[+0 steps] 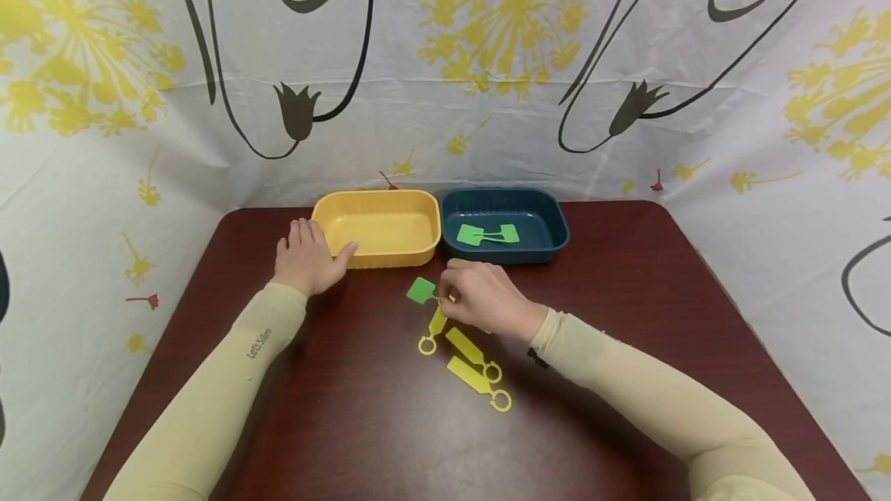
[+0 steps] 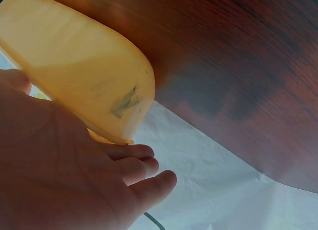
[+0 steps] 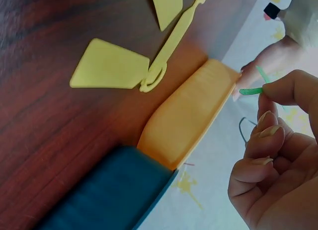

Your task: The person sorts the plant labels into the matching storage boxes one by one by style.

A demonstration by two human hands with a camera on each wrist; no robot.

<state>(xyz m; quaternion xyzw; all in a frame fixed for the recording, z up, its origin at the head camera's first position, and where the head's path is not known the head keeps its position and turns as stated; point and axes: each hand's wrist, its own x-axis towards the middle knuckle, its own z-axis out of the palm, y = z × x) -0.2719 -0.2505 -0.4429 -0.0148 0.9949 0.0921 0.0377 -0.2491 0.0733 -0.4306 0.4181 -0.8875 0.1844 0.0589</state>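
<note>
My right hand (image 1: 487,292) pinches a flat green plastic tag (image 1: 421,290) between thumb and forefinger, above the table in front of the blue bin (image 1: 508,255). In the right wrist view only a thin green piece of the tag (image 3: 251,91) sticks out from the fingertips. My left hand (image 1: 309,257) rests at the left front corner of the yellow bin (image 1: 404,260), fingers extended and thumb over the rim. Under and around the right hand lie several yellow plastic tags (image 1: 468,375) with ring ends, one partly hidden by the hand. Green tags (image 1: 470,235) lie in the blue bin.
Both bins stand side by side at the back of the dark red-brown table (image 1: 334,408). Behind and beside it hangs a white patterned sheet (image 1: 390,114). The yellow bin's inside shows a bare floor.
</note>
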